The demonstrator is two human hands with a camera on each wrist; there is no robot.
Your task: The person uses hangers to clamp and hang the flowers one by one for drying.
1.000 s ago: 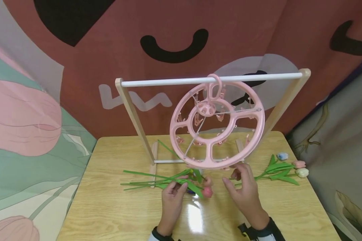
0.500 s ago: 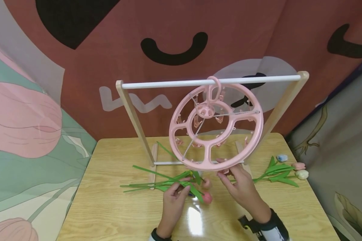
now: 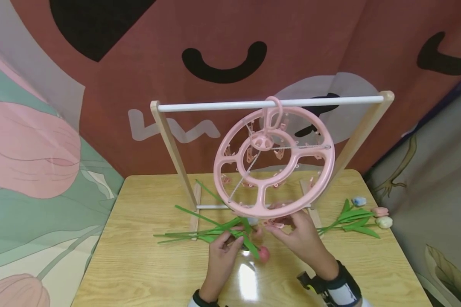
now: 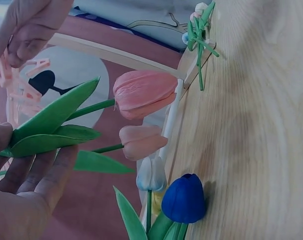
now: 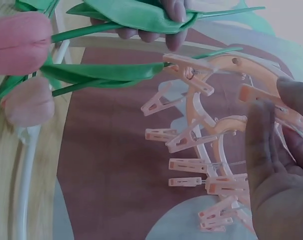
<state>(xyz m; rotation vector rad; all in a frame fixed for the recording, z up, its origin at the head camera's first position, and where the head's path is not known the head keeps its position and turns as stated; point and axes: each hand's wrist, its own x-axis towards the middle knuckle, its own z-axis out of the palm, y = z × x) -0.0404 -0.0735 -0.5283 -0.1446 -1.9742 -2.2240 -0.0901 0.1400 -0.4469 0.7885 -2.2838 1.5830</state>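
My left hand (image 3: 223,256) pinches the stem and leaves of an artificial pink tulip (image 4: 144,95), its bloom pointing right in the head view. Under the front rim of a round pink clip hanger (image 3: 261,211), my right hand (image 3: 305,238) pinches a pink clothespin (image 5: 274,102) between thumb and fingers. A peach tulip (image 5: 29,102) sits beside the pink one, its stem running to another clothespin (image 5: 189,72) on the hanger. Blue (image 4: 184,199) and pale blue-white (image 4: 151,173) tulips lie lower, near the table. The hanger hides some of my right fingertips in the head view.
The hanger hooks over the white bar (image 3: 215,105) of a wooden-sided rack on the table (image 3: 138,273). Several clothespins dangle from its rings. White, pink and blue tulips (image 3: 359,215) lie at the table's right. A printed curtain (image 3: 130,55) stands behind.
My right hand has moved left beneath the hanger's front rim and taken hold of a clothespin. The hanger has shifted slightly. My left hand stays nearly in place with the tulip.
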